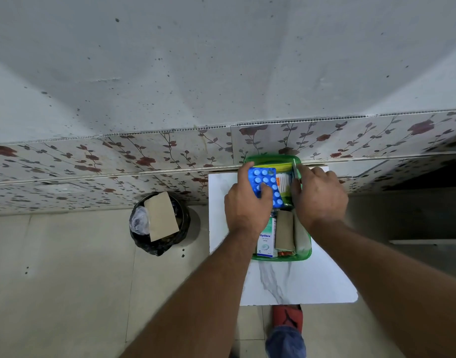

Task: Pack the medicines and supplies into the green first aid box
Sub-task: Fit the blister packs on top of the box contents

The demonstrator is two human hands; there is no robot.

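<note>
While the left hand pinches it, thumb on its face and fingers behind, the blue foil blister strip of white tablets hangs over the far half of the green plastic first aid box on the white marble-pattern table. Item: likely light, thin, bendable, slick; best held by edges. Long axis runs away from the wearer, tilted. Right hand: curled at the box's right wall; grip cannot be told.

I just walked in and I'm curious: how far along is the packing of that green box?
Well along. Already in the green first aid box: an Optibex carton, bandage rolls and cotton buds. In hand: the left hand is lowering a blue blister pack in, while the right hand is at a thin metal tool. Nothing else waits on the white table.
</note>
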